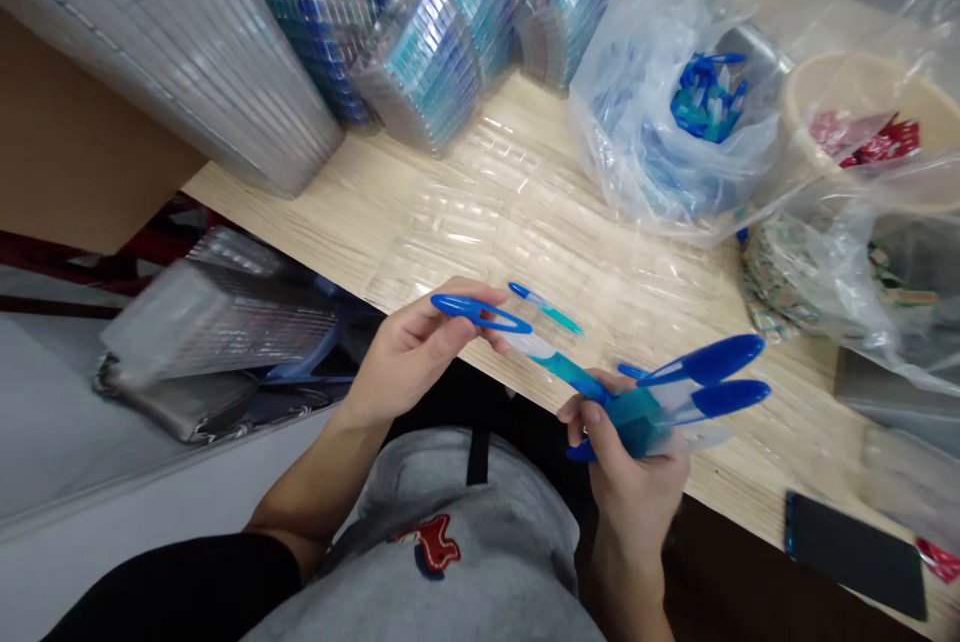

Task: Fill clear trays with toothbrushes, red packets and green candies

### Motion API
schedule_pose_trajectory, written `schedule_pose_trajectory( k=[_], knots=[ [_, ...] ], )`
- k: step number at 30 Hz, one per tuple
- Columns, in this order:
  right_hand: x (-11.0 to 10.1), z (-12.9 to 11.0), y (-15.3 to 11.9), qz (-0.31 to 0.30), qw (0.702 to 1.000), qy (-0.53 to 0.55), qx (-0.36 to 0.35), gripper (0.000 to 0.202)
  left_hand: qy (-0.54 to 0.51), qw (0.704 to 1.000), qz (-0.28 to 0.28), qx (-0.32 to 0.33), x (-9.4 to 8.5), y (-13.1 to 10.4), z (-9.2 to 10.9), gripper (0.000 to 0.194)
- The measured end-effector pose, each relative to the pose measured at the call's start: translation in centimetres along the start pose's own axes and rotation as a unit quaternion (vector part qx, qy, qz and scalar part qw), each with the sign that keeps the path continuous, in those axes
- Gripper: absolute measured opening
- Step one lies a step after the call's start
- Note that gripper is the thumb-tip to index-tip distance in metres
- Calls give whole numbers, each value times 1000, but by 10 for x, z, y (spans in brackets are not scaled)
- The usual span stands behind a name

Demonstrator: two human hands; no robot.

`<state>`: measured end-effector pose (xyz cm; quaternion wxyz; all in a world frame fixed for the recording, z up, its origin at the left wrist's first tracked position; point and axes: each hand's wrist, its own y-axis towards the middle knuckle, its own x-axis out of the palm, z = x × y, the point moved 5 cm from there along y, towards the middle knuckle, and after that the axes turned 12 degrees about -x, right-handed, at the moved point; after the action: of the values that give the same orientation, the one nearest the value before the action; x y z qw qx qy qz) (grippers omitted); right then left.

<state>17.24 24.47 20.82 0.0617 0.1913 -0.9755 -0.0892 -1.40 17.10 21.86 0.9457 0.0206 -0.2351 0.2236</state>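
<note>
My left hand (420,347) pinches the slotted blue end of a long pen-shaped piece (551,360), white and teal further along. Its other end reaches my right hand (634,472), whose fingers are wrapped round a bunch of similar pen-shaped pieces (637,417). Rounded blue ends (720,359) of the bunch stick out to the right. A smaller-looking blue and teal pen-shaped piece (546,308) lies on the table just beyond my hands. Under and around it, clear moulded plastic blister sheets (480,222) are spread over the wood.
Stacks of filled clear packs (427,62) stand at the back beside tall nested plastic shells (180,42). A plastic bag (637,122) holds blue pieces. At right are a beige tub (802,92) with red packets, a bag of printed cards (787,272) and a dark phone-like slab (855,552).
</note>
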Motion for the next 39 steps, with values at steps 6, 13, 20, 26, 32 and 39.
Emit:
schedule_pose_trajectory(
  k=[6,13,20,26,32,39],
  knots=[
    [-7,-8,-3,44,998,5,-40,18,-61,998,8,-21,7,2,7,19],
    [-15,-11,-6,50,998,-22,-42,15,-92,994,-52,-37,19,2,4,24],
    [-17,-10,-8,61,998,-21,-23,17,-64,996,-27,-61,20,-1,2,20],
    [-7,-6,-8,11,996,58,69,16,-35,997,6,-74,19,0,0,15],
    [-1,-4,-11,2,991,87,100,21,-41,988,-62,-136,34,-7,-22,11],
    [-8,-11,-10,52,998,36,6,16,-8,982,-128,-141,48,-11,-33,27]
  ],
)
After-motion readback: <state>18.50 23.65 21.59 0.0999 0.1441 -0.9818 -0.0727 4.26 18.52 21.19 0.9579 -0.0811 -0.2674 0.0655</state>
